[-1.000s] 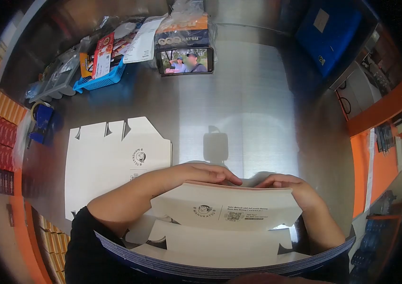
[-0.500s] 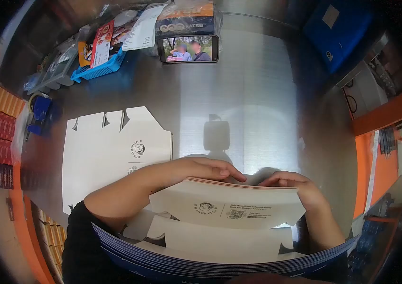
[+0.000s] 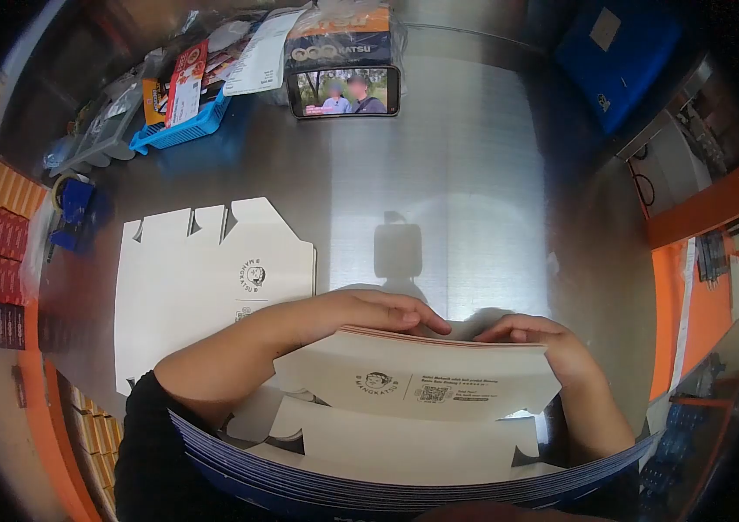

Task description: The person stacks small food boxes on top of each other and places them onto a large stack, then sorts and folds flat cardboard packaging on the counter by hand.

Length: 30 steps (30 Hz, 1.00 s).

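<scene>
**Steady hold, slight shift of view**

Over the last second my feed has tipped a little, while the left hand (image 3: pixel 391 311) and right hand (image 3: pixel 543 341) have kept their pose; I judge the handling to be at a brief standstill. The carton bundle (image 3: pixel 421 444) is on the near side of the phone (image 3: pixel 345 92), my landmark. Both hands curve along its far edge, fingertips near each other but apart; I can't tell whether either grip is clamped. The bundle looks bowed, pale inside, dark blue at its layered near edges, with a printed black logo and code.
</scene>
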{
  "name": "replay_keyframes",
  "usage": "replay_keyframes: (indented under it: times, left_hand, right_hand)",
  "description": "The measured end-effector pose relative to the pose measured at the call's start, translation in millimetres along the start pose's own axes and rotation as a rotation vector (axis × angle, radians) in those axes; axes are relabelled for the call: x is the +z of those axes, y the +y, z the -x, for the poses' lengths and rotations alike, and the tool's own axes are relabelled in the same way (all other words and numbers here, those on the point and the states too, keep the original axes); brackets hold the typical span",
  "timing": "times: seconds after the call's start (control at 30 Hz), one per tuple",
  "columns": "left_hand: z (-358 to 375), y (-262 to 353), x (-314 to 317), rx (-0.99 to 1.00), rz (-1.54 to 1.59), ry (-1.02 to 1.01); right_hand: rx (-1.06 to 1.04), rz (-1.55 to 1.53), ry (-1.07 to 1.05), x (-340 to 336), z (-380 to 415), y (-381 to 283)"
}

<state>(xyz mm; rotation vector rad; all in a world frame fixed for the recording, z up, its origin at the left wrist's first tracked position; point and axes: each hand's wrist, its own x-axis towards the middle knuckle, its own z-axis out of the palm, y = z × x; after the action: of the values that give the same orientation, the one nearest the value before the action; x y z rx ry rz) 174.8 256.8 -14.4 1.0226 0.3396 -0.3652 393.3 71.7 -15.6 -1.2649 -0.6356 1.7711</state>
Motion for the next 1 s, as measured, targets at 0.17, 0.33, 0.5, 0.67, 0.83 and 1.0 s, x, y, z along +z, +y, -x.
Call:
replay_keyframes:
  times: [0.17,0.33,0.5,0.67,0.83,1.0]
  left_hand:
    - [0,0,-1,-0.020,0.010,0.014]
    - [1,-3,-5,0.051,-0.005,-0.057]
    - [-1,-7,-11,0.052,-0.027,-0.068]
    - [-1,-2,-6,0.058,-0.060,-0.052]
    - [-1,-3,-7,0.051,-0.035,-0.059]
    - [1,-2,-6,-0.002,-0.070,-0.045]
  right_hand:
    - [-0.002,0.014,-0.002,0,0,-1]
    - [0.037,0.008,0.020,2,0,-3]
    - [0.008,0.015,0.019,1,0,-1]
    - [0.001,0.017,0.022,2,1,-2]
    - [0.007,-0.033,0.013,-2,-1,4]
    - [0.019,-0.007,0.050,1,1,1]
